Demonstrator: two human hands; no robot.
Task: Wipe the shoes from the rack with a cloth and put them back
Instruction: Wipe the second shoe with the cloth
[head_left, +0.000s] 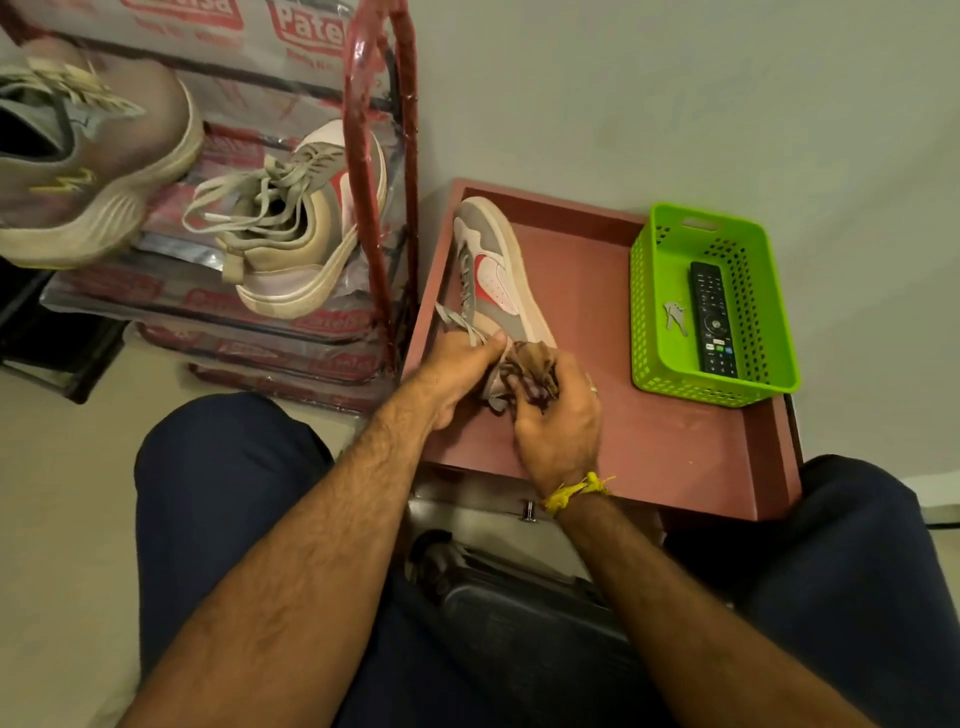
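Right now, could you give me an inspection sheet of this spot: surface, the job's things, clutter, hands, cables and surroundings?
Surface: reddish table with a raised rim.
Job's things: sneaker lying on the table; brown cloth bunched at its heel; matching sneaker and another shoe on the rack.
Clutter: green basket holding a remote and keys.
Hands: left hand holds the sneaker's heel end; right hand has its grip on the cloth.
Cables: nothing seen.
Surroundings: plain wall; floor.
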